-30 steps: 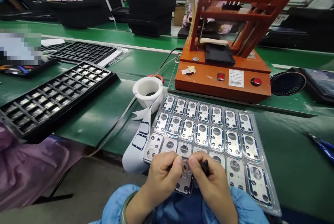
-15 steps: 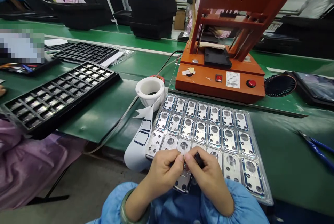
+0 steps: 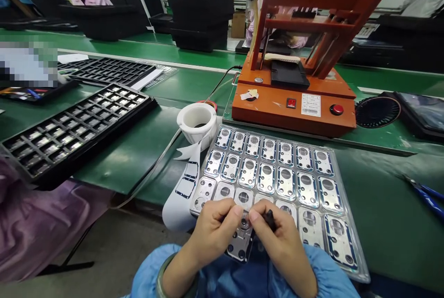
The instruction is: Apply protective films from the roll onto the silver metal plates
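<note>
Over the near edge of the clear tray (image 3: pixel 348 210), we have both hands at work! Our left hand (image 3: pixel 217 228) is curled nearly closed, thumb and forefinger pinching the upper end of a metal plate (image 3: pixel 239 242). Our right hand (image 3: pixel 280 233) is folded too, its thumb tip at that same end, a black object (image 3: pixel 269 219) tucked in its curled fingers; its lower part we cannot see. And the plate? It slants down between our wrists, in front of the tray, while our thumbs hide some of its top.

Around us, then: metal plates fill rows in the tray, and our knuckles block the middle of its nearest row. Just left of the tray stands a white roll (image 3: pixel 197 122), its strip trailing down alongside. Behind the tray looms the orange machine (image 3: pixel 270 108); well left of it lies a black tray (image 3: pixel 104 139) of small parts; off to its right, blue pliers (image 3: pixel 425 198) on the green worktop (image 3: pixel 385 182).

And look: compared with half a second ago, our thumb tips have parted slightly, baring more of the plate between them!
</note>
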Action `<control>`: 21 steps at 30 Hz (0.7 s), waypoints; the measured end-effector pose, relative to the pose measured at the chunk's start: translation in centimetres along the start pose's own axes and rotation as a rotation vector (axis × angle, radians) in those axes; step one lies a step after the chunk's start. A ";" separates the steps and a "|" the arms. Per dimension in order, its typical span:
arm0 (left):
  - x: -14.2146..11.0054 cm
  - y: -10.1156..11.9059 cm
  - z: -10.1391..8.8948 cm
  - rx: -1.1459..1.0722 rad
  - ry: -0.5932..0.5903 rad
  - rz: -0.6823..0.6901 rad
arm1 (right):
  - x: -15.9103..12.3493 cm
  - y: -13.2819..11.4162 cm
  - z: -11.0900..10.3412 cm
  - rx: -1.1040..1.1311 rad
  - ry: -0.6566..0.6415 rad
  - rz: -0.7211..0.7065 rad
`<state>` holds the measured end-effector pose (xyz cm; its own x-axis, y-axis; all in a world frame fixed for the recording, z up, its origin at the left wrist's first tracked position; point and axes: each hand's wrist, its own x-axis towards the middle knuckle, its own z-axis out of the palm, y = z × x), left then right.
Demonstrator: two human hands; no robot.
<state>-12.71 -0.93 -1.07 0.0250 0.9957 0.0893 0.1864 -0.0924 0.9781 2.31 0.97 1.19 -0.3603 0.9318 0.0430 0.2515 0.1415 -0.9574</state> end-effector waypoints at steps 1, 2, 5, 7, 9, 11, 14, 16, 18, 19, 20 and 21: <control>0.0 0.0 0.0 0.003 0.005 0.001 | 0.0 0.0 0.0 0.007 -0.001 -0.002; 0.0 0.1 0.1 0.009 0.011 0.001 | 0.0 -0.1 0.1 0.013 -0.001 -0.004; 0.2 -0.2 0.2 0.016 0.024 -0.003 | 0.0 -0.2 0.2 0.017 -0.029 -0.006; 0.3 -0.4 0.2 0.009 0.038 -0.005 | 0.0 -0.2 0.2 0.000 -0.069 -0.019; 0.3 -0.6 0.2 -0.001 0.057 -0.008 | 0.0 0.0 0.3 -0.013 -0.088 -0.034; 0.4 -0.6 0.2 -0.003 0.076 -0.008 | 0.1 0.4 0.4 -0.026 -0.065 -0.047; 0.4 -0.5 0.3 -0.004 0.103 0.001 | 0.3 1.0 0.5 -0.043 -0.015 -0.057; 0.4 -0.5 0.3 -0.002 0.112 0.004 | 0.5 1.3 0.6 -0.022 -0.003 -0.064; 0.5 -0.4 0.3 0.001 0.116 0.010 | 0.7 1.6 0.7 0.015 -0.005 -0.072; 0.6 -0.3 0.3 0.003 0.119 0.016 | 0.8 1.7 0.7 0.029 -0.006 -0.077; 0.6 -0.3 0.2 0.002 0.119 0.026 | 0.9 1.7 0.8 0.039 -0.005 -0.080; 0.7 -0.2 0.1 -0.003 0.120 0.038 | 0.9 1.8 0.8 0.048 -0.007 -0.080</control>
<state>-12.60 -0.23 -1.23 -0.0859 0.9853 0.1476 0.1842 -0.1299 0.9743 1.68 1.80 -0.69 -0.3835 0.9160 0.1177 0.1782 0.1985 -0.9638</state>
